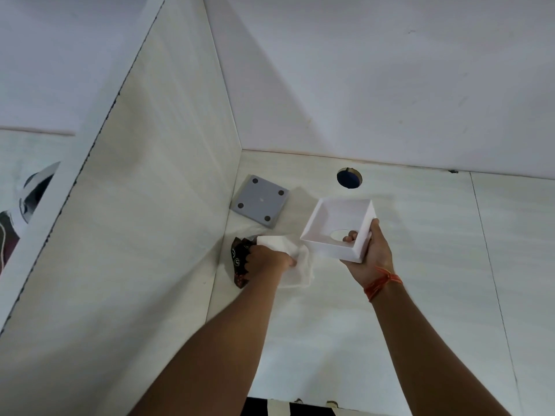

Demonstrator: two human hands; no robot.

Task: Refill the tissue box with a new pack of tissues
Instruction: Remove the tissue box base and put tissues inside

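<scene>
The white tissue box point(339, 228), upturned and empty, is being held above the surface point(420, 265) by the right hand point(368, 256), thumb hooked inside. The left hand point(268, 261) is clutching the tissue stack point(295, 262) beside its dark wrapper point(238, 259). The grey base point(259, 200) is lying apart; loading and closing seemingly remain.

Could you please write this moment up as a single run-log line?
right hand: holds white box shell, open side up | left hand: grips tissues beside dark wrapper | grey base: on desk, detached
</scene>
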